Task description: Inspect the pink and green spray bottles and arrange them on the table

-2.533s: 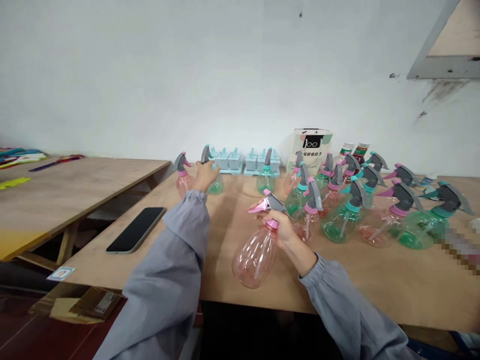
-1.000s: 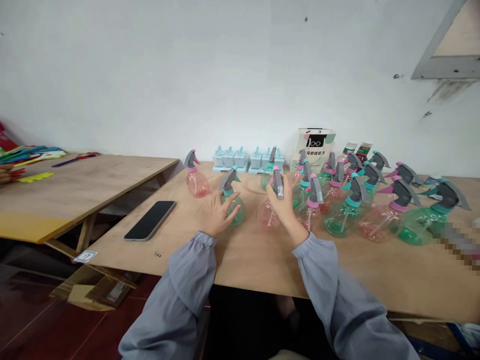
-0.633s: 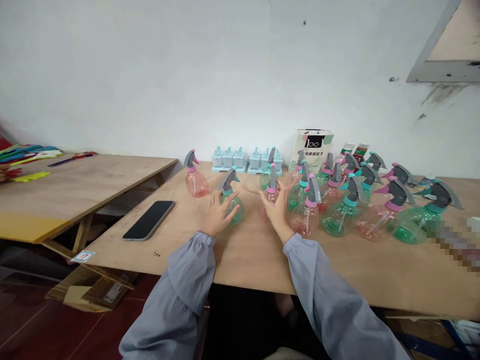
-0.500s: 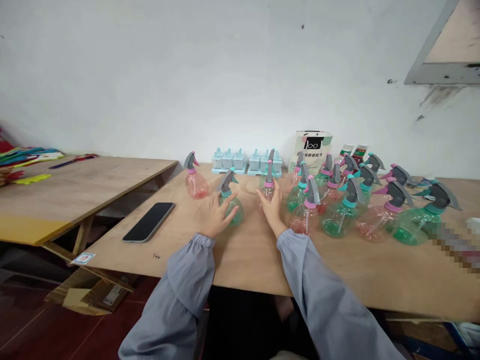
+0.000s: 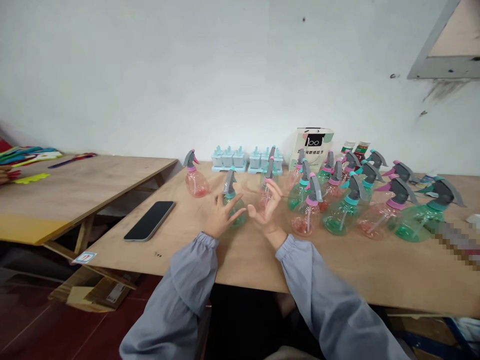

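Observation:
My left hand (image 5: 221, 214) has its fingers spread beside a green spray bottle (image 5: 238, 215) with a grey and teal head, partly hidden behind the fingers; whether they touch is unclear. My right hand (image 5: 267, 207), fingers apart and palm turned inward, holds nothing in front of a pink spray bottle (image 5: 263, 192) with a grey and pink head. Another pink spray bottle (image 5: 196, 183) stands upright farther left. To the right of my hands several green and pink spray bottles (image 5: 339, 218) stand grouped together.
A black phone (image 5: 149, 221) lies on the wooden table (image 5: 240, 265) at left. Light-blue popsicle moulds (image 5: 228, 159), a printed paper bag (image 5: 310, 147) and red bottles (image 5: 360, 150) stand along the wall. Another table (image 5: 86, 187) holds colourful strips; a person's hand (image 5: 4, 175) shows there.
My right hand has come off the pink bottle and turned its palm inward, closer to my left hand. The green bottle's spray head has turned, and my left hand has shifted slightly right.

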Demonstrator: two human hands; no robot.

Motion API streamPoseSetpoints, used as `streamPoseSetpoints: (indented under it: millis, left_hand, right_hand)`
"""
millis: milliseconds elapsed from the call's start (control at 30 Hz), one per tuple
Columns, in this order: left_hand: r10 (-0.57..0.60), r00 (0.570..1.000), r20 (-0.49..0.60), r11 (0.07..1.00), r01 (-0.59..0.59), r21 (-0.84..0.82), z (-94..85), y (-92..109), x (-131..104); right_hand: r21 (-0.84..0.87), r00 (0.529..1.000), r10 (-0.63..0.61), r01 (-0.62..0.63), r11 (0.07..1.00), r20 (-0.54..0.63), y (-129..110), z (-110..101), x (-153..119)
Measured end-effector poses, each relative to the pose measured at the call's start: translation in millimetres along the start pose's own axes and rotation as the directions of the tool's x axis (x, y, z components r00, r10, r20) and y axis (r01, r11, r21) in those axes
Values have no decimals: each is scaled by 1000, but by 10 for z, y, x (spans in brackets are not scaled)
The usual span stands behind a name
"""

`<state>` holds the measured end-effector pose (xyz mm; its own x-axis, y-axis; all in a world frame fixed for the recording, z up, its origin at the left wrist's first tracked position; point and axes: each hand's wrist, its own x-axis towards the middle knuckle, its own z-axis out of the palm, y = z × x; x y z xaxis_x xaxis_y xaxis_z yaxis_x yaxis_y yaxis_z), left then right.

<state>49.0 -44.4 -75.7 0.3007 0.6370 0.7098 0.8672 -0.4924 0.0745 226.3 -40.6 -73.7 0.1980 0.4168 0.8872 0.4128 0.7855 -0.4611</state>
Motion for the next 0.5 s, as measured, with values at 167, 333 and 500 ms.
streamPoseSetpoints:
  millis: [167,333,500]
  left_hand:
    - [205,975,88,977,-199,-75,69,229,-32]
    - [374,920,120,924,-358,-131,74,396,-70]
    - [429,895,-125,837,-445,-317,48,-11,-104]
  right_hand:
    - [113,934,172,-216,970,314,-281,105,20]
    - [170,906,336,-384,907,256,-113,-22,168]
    - [107,886,381,-419,902,263,-25,-275,282]
